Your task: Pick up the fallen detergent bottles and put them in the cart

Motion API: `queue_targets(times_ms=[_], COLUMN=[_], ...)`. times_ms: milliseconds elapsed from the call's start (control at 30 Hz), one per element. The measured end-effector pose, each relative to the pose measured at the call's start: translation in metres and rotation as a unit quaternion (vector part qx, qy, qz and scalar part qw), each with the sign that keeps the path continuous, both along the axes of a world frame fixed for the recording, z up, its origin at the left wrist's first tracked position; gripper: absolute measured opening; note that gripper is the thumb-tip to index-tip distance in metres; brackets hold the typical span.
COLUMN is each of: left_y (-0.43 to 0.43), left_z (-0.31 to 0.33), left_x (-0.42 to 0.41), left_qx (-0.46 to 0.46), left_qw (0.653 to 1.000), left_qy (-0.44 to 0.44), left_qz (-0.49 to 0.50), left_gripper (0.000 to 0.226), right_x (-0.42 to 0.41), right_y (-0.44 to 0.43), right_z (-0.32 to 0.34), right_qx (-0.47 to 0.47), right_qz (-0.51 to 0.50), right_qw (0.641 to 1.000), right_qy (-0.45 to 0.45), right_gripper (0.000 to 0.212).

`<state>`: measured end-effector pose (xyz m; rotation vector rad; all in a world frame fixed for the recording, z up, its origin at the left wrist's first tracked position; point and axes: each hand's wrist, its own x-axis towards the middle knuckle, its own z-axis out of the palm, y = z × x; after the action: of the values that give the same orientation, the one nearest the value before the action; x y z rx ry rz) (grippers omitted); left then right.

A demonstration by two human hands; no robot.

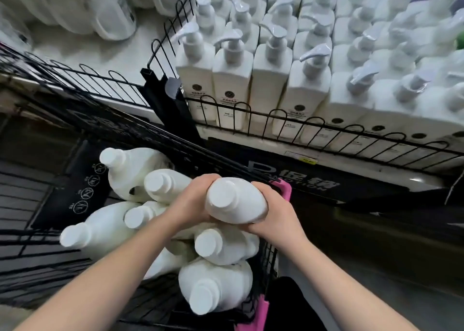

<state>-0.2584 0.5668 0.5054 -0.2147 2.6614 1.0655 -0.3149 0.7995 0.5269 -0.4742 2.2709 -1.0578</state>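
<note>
A white detergent bottle [236, 201] with its cap toward me is held between both hands above the cart. My left hand [192, 201] grips its left side and my right hand [275, 215] wraps its right side and underside. Below them lie several white detergent bottles [226, 246] piled in the black wire cart [37, 270], caps pointing up and toward me. The cart has pink corner trim [283, 190].
A shelf with a black wire rail [326, 129] carries rows of white pump bottles [232, 79] at the back right. Large white jugs [110, 16] stand on the shelf at the back left. A black post [163, 97] divides the two shelves.
</note>
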Motion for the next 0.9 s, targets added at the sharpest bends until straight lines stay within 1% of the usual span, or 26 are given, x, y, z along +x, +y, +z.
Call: queue_targets(times_ms=[67, 167, 200, 300, 367, 433, 533, 600, 667, 700, 767, 800, 900], left_y=[0.004, 0.005, 0.005, 0.007, 0.011, 0.010, 0.007, 0.006, 0.003, 0.001, -0.003, -0.006, -0.009], left_z=[-0.019, -0.038, -0.044, -0.057, -0.063, -0.068, -0.073, -0.072, -0.071, -0.070, -0.064, -0.059, -0.036], left_x=[-0.004, -0.010, -0.012, -0.014, -0.013, -0.009, -0.011, -0.011, -0.008, -0.003, 0.007, 0.010, 0.017], left_qx=[0.008, 0.003, -0.002, 0.002, -0.010, -0.009, 0.015, 0.032, 0.029, 0.030, 0.050, 0.068, 0.112], left_qw=[1.000, 0.999, 0.999, 0.998, 0.997, 0.996, 0.994, 0.993, 0.994, 0.995, 0.994, 0.993, 0.991], left_qy=[-0.016, -0.033, -0.043, -0.067, -0.077, -0.082, -0.101, -0.110, -0.100, -0.094, -0.090, -0.090, -0.073], left_qz=[0.000, -0.007, -0.011, -0.003, 0.006, 0.019, 0.042, 0.037, 0.023, 0.020, 0.032, 0.037, 0.026], left_gripper=[0.061, 0.065, 0.063, 0.042, 0.036, 0.032, 0.032, 0.036, 0.043, 0.055, 0.093, 0.103, 0.111], right_x=[0.001, 0.001, 0.001, 0.001, 0.001, 0.001, 0.004, 0.006, 0.006, 0.005, 0.001, -0.001, -0.004], right_y=[0.000, -0.003, -0.005, -0.009, -0.011, -0.013, -0.015, -0.013, -0.011, -0.011, -0.009, -0.007, -0.005], right_z=[-0.011, -0.027, -0.032, -0.049, -0.057, -0.063, -0.073, -0.076, -0.076, -0.074, -0.065, -0.061, -0.041], right_qx=[0.027, 0.059, 0.071, 0.097, 0.113, 0.129, 0.135, 0.138, 0.135, 0.128, 0.108, 0.101, 0.086], right_qz=[-0.002, -0.012, -0.012, -0.004, 0.007, 0.017, 0.009, 0.005, 0.009, 0.009, 0.013, 0.022, 0.040], right_qw=[1.000, 0.998, 0.997, 0.995, 0.993, 0.990, 0.987, 0.987, 0.988, 0.990, 0.993, 0.994, 0.994], right_qy=[0.014, 0.026, 0.028, 0.034, 0.039, 0.054, 0.084, 0.086, 0.072, 0.059, 0.040, 0.039, 0.055], right_gripper=[0.076, 0.064, 0.061, 0.053, 0.050, 0.048, 0.057, 0.067, 0.078, 0.082, 0.087, 0.089, 0.087])
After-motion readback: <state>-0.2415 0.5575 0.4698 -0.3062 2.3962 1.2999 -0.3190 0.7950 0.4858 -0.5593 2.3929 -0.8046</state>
